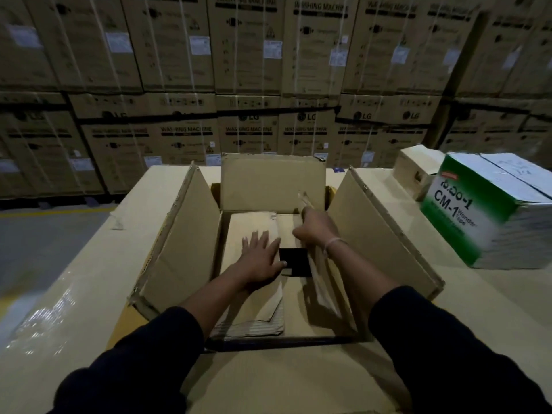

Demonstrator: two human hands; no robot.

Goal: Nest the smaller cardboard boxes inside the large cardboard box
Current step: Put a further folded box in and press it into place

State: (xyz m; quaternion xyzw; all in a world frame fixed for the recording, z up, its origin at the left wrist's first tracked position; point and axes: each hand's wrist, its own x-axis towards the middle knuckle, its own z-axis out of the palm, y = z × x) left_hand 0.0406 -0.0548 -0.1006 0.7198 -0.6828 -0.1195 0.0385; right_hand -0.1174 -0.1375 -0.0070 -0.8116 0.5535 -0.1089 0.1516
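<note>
Large open brown cardboard box (pixel 191 234): left hand (pixel 260 258) lies flat, fingers straight, on flattened brown cardboard (pixel 254 294) inside (right hand (pixel 316 228) curled; grip unclear).

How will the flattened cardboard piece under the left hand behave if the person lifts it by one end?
The flattened cardboard piece looks thin, with worn, frayed layers at its near edge, so it will probably bend or sag rather than stay stiff. It is likely light for its size. The left hand presses it flat inside the large cardboard box, so it may spring up slightly when released.
</note>
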